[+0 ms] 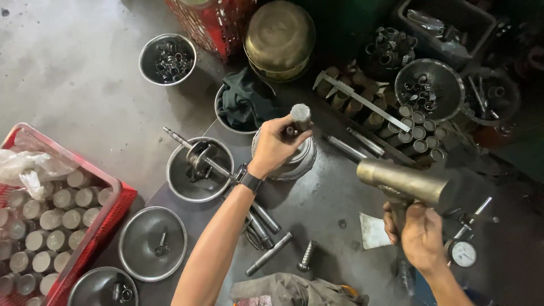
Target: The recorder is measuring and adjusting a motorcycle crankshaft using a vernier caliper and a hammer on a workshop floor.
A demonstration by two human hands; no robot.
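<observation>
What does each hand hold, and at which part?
The left hand grips a short metal pin around its lower part, top end free. The right hand holds a brass hammer by its handle, under the head.

Brass-coloured hammer (403, 182), silver steel bowls (199, 170), red crate (85, 238), dark green cloth (245, 102), grey floor (73, 62)

Red crate (107, 218) of metal cylinders is cut off by left and bottom edges. Lower-left steel bowl (102, 289) is cropped at the bottom. Right hand (420, 237) covers the hammer (405, 182) handle; hammer head is motion-blurred. Left hand (276, 144) hides the lower part of the steel pin (300, 116). Top-right bin (447, 25) contents are too dark to tell. Dial gauge (463, 253) face is unreadable.
</observation>
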